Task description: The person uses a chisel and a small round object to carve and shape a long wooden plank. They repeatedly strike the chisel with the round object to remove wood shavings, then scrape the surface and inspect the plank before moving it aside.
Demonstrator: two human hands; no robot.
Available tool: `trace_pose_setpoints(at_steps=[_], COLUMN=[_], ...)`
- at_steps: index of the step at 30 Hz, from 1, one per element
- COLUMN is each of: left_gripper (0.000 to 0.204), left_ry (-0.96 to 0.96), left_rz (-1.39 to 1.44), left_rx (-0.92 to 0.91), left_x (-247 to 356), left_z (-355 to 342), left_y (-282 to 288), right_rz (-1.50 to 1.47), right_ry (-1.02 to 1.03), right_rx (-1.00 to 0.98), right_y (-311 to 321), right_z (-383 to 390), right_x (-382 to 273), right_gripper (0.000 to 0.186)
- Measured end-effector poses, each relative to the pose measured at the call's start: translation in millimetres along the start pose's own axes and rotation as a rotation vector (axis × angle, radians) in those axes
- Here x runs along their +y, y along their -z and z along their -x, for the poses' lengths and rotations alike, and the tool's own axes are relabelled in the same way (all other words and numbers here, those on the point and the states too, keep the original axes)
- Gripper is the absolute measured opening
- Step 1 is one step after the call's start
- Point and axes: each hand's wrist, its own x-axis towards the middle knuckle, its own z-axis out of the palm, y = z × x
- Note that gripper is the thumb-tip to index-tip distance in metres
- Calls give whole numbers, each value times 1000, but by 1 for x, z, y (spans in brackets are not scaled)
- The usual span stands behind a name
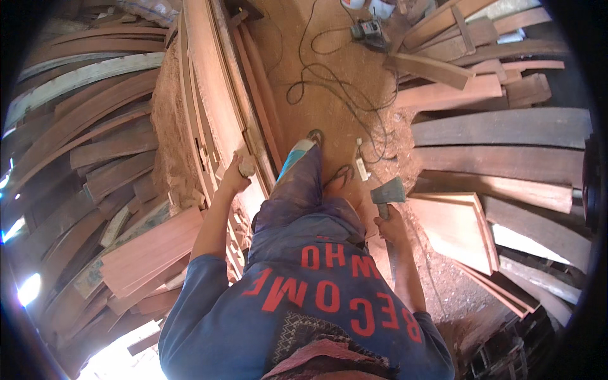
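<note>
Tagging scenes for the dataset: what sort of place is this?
Probably a woodworking shop or timber store. Stacked boards line both sides, what looks like sawdust is heaped on the left, and the right hand grips a hatchet-like tool.

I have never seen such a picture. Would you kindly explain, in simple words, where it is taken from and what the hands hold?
There is no robot: a person works bare-handed. The picture comes from a wide fisheye camera on their head, looking down, so straight edges bend near its rim. Above long boards, the left hand has a small light-brown piece, apparently wood. The right hand grips an axe-like tool with a broad grey head. On the reddish floor lie a dark cable and what looks like a power tool. More boards are piled on both sides.
</note>
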Motion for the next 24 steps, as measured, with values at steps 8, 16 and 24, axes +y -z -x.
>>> trace_pose_setpoints(at_steps=[8,16,24], left_gripper=[121,90,57], left_ry=[82,51,30], left_rz=[-37,64,276], left_rx=[-59,-114,-82], left_x=[16,21,70], left_z=[2,-2,-103], left_y=[9,29,194], right_rz=[33,374,270], right_ry=[161,578,283], right_rx=[8,0,-216], right_y=[25,35,17], right_z=[-88,-220,-263], right_x=[-133,-235,-439], right_gripper=[52,47,44])
